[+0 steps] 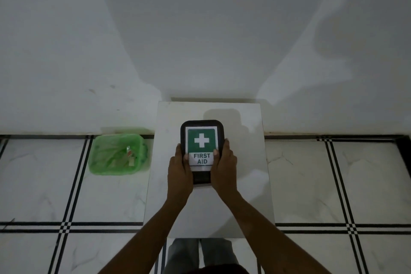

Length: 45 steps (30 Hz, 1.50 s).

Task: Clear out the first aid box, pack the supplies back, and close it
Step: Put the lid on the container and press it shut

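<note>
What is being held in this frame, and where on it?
The first aid box, lid shut, gripped by its long sides: left hand on the left edge, right hand on the right, thumbs on the lid.

Green bin [104, 158] on tiled floor [333, 184] beside white table [244, 196].

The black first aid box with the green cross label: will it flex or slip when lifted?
The black hard-shell first aid box probably stays rigid. It looks smooth, so it may slip; the left hand and right hand clasp its sides. It lies flat, so it is unlikely to roll.
</note>
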Available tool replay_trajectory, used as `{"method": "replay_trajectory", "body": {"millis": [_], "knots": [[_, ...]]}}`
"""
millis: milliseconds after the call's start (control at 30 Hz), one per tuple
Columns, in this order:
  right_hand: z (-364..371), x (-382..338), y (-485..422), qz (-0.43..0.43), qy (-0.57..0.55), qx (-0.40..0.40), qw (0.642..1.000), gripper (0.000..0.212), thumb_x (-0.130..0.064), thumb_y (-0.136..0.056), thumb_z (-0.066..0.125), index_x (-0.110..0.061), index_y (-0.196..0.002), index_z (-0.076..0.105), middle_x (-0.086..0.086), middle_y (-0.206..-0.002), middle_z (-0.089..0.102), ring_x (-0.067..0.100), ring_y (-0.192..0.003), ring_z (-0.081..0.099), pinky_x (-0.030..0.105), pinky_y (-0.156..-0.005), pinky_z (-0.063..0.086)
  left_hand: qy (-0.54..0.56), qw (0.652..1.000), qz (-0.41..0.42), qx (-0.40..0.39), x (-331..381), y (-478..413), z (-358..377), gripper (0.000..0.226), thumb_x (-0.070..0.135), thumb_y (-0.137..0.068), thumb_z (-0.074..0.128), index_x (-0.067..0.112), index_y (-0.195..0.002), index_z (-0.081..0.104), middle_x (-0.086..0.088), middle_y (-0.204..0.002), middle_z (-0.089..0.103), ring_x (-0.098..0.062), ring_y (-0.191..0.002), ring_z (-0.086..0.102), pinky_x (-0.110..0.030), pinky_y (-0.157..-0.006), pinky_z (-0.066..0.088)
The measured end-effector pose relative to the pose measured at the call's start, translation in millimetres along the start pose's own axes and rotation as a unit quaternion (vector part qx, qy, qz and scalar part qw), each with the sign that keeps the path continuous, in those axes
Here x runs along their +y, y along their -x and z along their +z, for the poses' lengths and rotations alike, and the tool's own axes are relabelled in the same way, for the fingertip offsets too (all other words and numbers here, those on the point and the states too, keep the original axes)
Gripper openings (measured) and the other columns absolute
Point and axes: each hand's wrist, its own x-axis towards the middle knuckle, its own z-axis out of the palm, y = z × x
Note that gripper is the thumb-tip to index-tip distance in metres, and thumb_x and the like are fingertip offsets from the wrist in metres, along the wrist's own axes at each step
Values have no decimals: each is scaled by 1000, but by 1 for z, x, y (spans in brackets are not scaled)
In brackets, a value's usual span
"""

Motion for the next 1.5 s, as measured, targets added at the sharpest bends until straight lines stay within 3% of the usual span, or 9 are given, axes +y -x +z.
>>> {"method": "replay_trajectory", "body": {"millis": [67, 200, 367, 533, 667, 867, 1000, 1100, 1500], "knots": [[-3, -1, 2, -8, 10, 13, 1000, 54, -38, -96, 30, -8, -141, 33, 18, -117, 55, 27, -106, 50, 29, -84, 45, -34, 999, -8, 33, 1, 4, 5, 46, 38, -99, 24, 21, -141, 32, -7, -109, 55, -20, -103, 54, -41, -83, 55], [-13, 6, 2, -32, 90, 43, 994, 42, -23, -95, 48, -6, -133, 46, 21, -107, 55, 31, -99, 51, 40, -75, 56, -98, 993, -19, 62, 1, 10, 9, 48, 42, -99, 21, 25, -144, 26, -7, -108, 50, -20, -104, 46, -39, -75, 49], [-16, 7, 3, -33, 89, 57, 994, 38, -23, -93, 51, -4, -126, 53, 19, -102, 57, 29, -95, 53, 39, -70, 57, -102, 993, -6, 55, 0, 14, 7, 48, 37, -99, 26, 20, -144, 28, -8, -112, 49, -17, -105, 44, -30, -72, 41], [-11, 10, 6, -42, 86, 54, 994, 39, -25, -94, 48, -5, -127, 50, 19, -103, 56, 27, -94, 53, 33, -69, 55, -81, 995, -2, 60, -2, 17, 7, 49, 39, -98, 22, 19, -142, 30, -9, -112, 52, -23, -106, 51, -36, -81, 49], [-8, 10, 11, -29, 59, 53, 996, 47, -36, -94, 31, -6, -125, 49, 16, -108, 57, 26, -97, 55, 33, -76, 54, -93, 993, -14, 72, 4, 16, 10, 56, 47, -93, 16, 16, -136, 34, -8, -110, 54, -22, -100, 55, -40, -78, 54], [-6, 13, 9, -29, 24, 26, 999, 55, -47, -92, 22, -7, -120, 47, 12, -108, 62, 24, -95, 62, 40, -82, 58, -70, 996, -29, 42, 4, 16, 11, 38, 43, -96, 20, 16, -115, 41, 0, -98, 59, -16, -83, 63, -27, -64, 56], [-9, 17, 5, -30, 5, -15, 999, 89, -74, -79, 4, -9, -122, 46, 11, -110, 63, 25, -97, 64, 45, -82, 58, -52, 998, -20, 29, 3, 15, 10, 44, 49, -92, 19, 18, -115, 40, -1, -99, 60, -13, -83, 63, -32, -67, 59], [-12, 14, 5, -34, -20, -25, 999, 102, -83, -70, 0, -8, -122, 47, 12, -111, 63, 26, -98, 63, 45, -84, 57, -56, 997, -23, 40, 2, 15, 11, 37, 45, -96, 22, 19, -114, 40, -1, -100, 60, -13, -84, 63, -35, -68, 60], [-13, 14, 4, -48, -7, -47, 998, 87, -80, -76, 10, -13, -119, 45, 7, -109, 63, 22, -97, 64, 42, -83, 59, 63, 998, -26, -3, -2, 16, 12, 28, 33, -99, 29, 22, -122, 40, 6, -103, 63, -11, -91, 65, -16, -65, 56]]}}
